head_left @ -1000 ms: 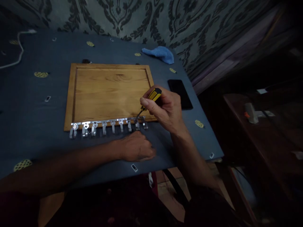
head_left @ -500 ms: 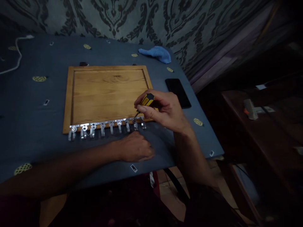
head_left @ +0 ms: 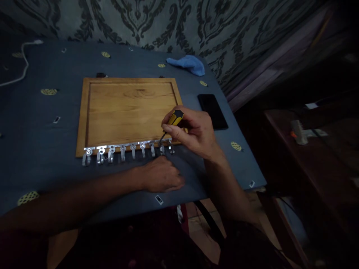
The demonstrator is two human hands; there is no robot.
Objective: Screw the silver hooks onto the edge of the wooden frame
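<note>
In my right hand [head_left: 193, 132], fingers closed round the handle, is a small yellow-and-black screwdriver [head_left: 176, 116]. Its shaft slants down to the metal hook rail [head_left: 123, 145], and the tip meets a hook near the right end. This silver rail carries several hooks and lies along the near edge of a framed wooden board [head_left: 126, 108]. Below the rail, my left hand [head_left: 161, 175] rests on the table as a fist, its back turned up. Its curled fingers hide whatever may be inside.
A black phone [head_left: 212, 111] lies right of the board, close to my right hand. Farther back is a blue cloth [head_left: 190, 65]. A white cable [head_left: 25, 61] runs along the left side of the patterned tablecloth [head_left: 45, 123]. Darker furniture [head_left: 297, 160] stands to the right.
The whole view has shifted slightly, so everything sits a little farther right. Both hands keep nearly the same pose, with the screwdriver still at the same hook.
</note>
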